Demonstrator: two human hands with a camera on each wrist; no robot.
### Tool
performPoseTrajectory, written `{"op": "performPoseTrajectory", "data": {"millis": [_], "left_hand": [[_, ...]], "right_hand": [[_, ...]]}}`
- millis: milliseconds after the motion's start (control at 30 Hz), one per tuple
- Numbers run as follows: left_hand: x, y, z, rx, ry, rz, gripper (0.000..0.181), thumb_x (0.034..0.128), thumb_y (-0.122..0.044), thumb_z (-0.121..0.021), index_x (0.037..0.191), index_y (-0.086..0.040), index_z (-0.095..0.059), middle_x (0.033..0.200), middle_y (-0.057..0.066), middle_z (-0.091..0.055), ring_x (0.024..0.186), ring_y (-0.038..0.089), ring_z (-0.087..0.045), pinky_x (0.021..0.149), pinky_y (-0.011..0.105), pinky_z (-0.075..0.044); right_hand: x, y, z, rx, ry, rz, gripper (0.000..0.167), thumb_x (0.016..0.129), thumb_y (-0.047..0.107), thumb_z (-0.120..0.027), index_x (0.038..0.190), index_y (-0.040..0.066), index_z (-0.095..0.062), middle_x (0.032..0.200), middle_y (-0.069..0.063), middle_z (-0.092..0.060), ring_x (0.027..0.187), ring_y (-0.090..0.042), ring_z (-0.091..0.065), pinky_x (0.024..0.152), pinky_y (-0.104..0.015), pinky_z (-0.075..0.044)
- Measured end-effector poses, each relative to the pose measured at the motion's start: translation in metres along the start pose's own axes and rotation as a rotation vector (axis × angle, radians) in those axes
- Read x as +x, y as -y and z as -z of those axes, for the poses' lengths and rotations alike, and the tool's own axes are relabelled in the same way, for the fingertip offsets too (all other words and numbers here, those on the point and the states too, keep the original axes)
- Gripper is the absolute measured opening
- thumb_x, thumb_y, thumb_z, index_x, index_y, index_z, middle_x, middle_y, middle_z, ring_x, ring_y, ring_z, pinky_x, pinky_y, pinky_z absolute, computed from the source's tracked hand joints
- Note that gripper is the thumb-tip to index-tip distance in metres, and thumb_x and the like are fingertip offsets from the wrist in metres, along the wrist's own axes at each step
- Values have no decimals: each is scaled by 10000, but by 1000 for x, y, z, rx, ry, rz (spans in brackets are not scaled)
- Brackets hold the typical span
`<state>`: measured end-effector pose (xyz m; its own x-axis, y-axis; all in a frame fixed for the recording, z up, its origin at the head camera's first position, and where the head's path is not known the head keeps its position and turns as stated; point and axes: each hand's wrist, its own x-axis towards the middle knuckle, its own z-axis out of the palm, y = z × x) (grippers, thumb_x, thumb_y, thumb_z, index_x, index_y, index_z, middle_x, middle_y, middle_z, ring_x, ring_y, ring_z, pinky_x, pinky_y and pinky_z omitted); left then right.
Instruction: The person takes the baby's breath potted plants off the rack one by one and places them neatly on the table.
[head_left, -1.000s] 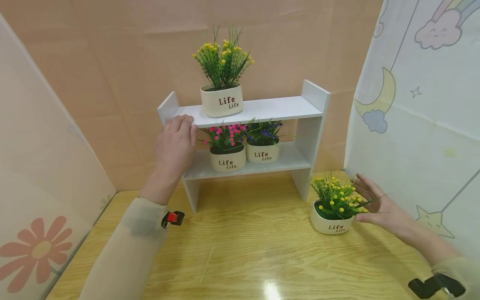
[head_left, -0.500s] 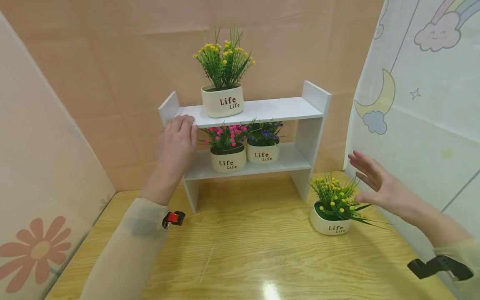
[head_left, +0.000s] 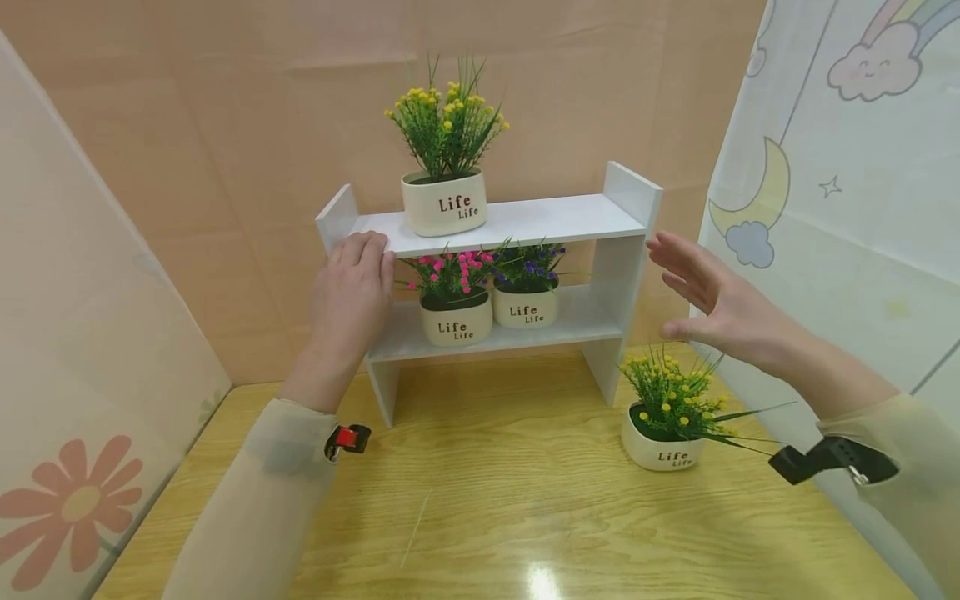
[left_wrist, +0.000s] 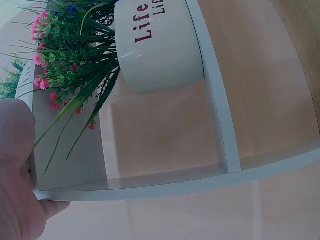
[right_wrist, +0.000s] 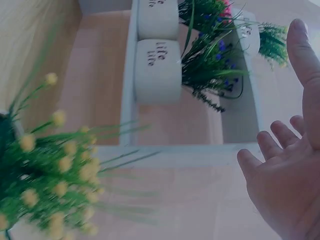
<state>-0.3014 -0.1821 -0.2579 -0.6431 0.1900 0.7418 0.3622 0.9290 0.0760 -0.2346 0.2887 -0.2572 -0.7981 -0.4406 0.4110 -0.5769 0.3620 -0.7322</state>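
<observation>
A white two-tier shelf (head_left: 555,218) stands on the table, its upper left corner gripped by my left hand (head_left: 351,292). The left wrist view shows this hand (left_wrist: 17,170) at the panel's end. My right hand (head_left: 723,312) is empty, fingers spread, beside the shelf's right panel; whether it touches cannot be told. Below it, a yellow-flowered pot (head_left: 660,446) sits on the table. Another yellow-flowered pot (head_left: 444,208) is on the upper board. The lower board holds a pink-flowered pot (head_left: 456,321) and a blue-flowered pot (head_left: 525,307), side by side.
The wooden table (head_left: 480,500) extends in front of the shelf. A plain peach cloth (head_left: 247,108) hangs behind. Patterned white panels (head_left: 847,200) flank the table on the right and on the left (head_left: 97,292).
My right hand has moved away from the pot on the table, up and to the left towards the shelf's right panel. My left hand and the pots have stayed in place.
</observation>
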Motion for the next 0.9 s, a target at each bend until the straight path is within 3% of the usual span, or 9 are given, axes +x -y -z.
{"op": "performPoseTrajectory", "data": {"millis": [167,333,500,700,900], "left_hand": [[-1,0,0,6,-2,-10,425,1194,-234,-459,1453,59,-625,1467,231,-637,1390,429,-561,1190,571,-467],[-2,2,0,-17,-28,-6,419,1187,-229,-478,1444,64,-633,1452,244,-643,1374,444,-565,1177,577,-469],[-3,2,0,-11,-35,-10,415,1186,-232,-488,1440,60,-638,1448,245,-650,1374,440,-574,1165,585,-485],[-2,1,0,-8,-34,-9,416,1188,-236,-486,1437,61,-638,1447,242,-649,1383,433,-569,1164,589,-487],[-1,2,-1,7,-37,-20,418,1192,-243,-471,1434,50,-645,1451,220,-656,1381,421,-577,1152,581,-497]], "right_hand": [[31,22,-7,17,3,-41,1102,956,-90,-808,1787,209,-149,1826,-132,-207,1656,-412,-236,1200,-176,-390],[64,39,-12,29,5,-61,1069,974,44,-850,1782,246,-179,1830,-59,-216,1669,-350,-236,1217,-232,-404],[90,55,-18,30,6,-35,1044,989,96,-849,1781,228,-181,1825,-19,-228,1666,-306,-258,1295,-375,-330],[112,68,-24,10,3,16,1018,988,134,-860,1774,196,-215,1809,-27,-273,1664,-231,-262,1321,-386,-283],[128,75,-27,-69,11,-7,1015,993,268,-868,1775,224,-222,1809,3,-276,1656,-224,-287,1324,-451,-288]]}}
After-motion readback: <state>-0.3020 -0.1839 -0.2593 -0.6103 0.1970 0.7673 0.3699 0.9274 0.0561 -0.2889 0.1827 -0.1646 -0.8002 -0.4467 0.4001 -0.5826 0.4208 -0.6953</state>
